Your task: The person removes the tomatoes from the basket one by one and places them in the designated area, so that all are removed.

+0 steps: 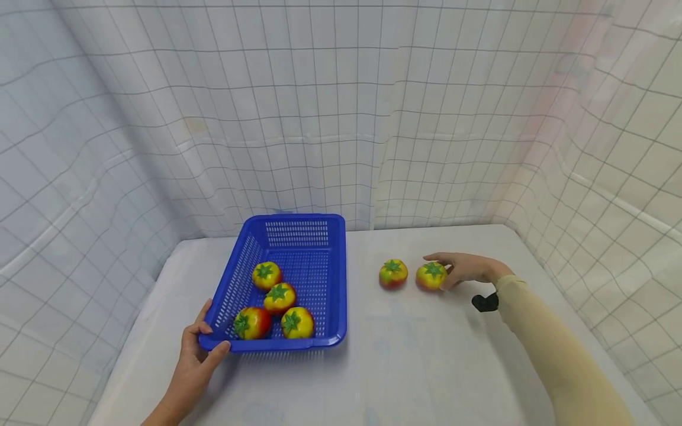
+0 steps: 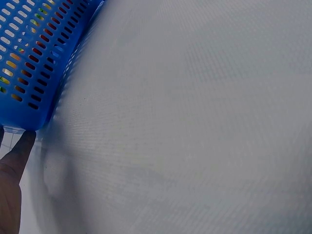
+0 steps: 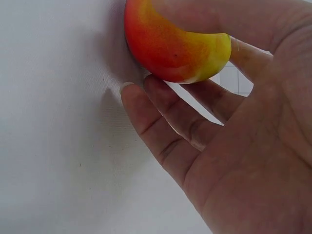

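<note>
My left hand [image 1: 193, 362] grips the near left corner of a blue plastic basket [image 1: 342, 284], thumb on the front rim and fingers at the left side. Inside the basket lie several yellow-and-red tomatoes with green star-shaped tops, such as the front right tomato [image 1: 298, 323]. On the table to the right, my right hand [image 1: 467, 269] holds a similar tomato [image 1: 430, 276] between thumb and fingers. In the right wrist view the thumb covers part of this tomato [image 3: 170, 48], and the lower fingers spread beneath it. Another tomato [image 1: 393, 274] stands just left of it.
A white cloth covers the table [image 1: 405, 361]. White grid-patterned curtains [image 1: 373, 118] surround it at the back and both sides. A small black object [image 1: 485, 303] sits at the right wrist, by the sleeve.
</note>
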Available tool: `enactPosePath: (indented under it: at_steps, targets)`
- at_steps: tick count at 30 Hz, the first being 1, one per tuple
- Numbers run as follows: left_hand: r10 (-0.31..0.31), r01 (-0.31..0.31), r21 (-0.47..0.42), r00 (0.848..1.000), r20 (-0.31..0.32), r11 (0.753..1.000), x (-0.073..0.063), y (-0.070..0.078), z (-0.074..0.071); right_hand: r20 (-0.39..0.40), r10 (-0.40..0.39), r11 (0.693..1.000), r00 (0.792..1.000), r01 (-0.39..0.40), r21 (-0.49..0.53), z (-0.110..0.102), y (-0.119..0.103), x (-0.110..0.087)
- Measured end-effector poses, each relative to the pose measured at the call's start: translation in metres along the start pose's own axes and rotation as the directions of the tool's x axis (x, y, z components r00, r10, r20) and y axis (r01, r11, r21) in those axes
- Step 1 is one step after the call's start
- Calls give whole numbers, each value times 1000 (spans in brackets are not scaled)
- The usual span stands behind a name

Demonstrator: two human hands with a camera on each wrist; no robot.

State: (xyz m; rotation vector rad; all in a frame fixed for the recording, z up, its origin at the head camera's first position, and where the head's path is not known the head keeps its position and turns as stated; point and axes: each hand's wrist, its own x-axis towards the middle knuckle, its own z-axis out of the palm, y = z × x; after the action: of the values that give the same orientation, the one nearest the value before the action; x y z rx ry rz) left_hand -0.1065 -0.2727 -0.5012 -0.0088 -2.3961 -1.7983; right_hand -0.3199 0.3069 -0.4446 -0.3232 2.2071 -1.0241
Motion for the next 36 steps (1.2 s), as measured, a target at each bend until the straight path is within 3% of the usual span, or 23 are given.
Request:
enactPosePath:
  at_steps: [6,12,17,24,31,36]
  targets:
    - [13,-13,-3,1000,0,1000,0,0,0,13,4,1000,1000,-4,-5,-2,0,-4]
    - [45,-45,-15,999,3,999,-1,0,-5,19,-48,999,999,48,9,-9,-2,-6]
    - [36,-36,-9,999,8,999,-1,0,-5,2,-77,997,997,77,-1,-15,-2,-14]
    - [38,-37,-27,999,14,999,-3,-1,-1,-93,-112,993,989,108,-49,-25,-5,-27]
    - [21,-20,-12,1000,17,1000,-3,-2,-2,-223,-191,980,956,176,-89,-27,-18,-25]
    - [10,-10,-9,1000,19,1000,-2,-1,-2,-270,-228,973,936,210,-94,-22,-35,-22]
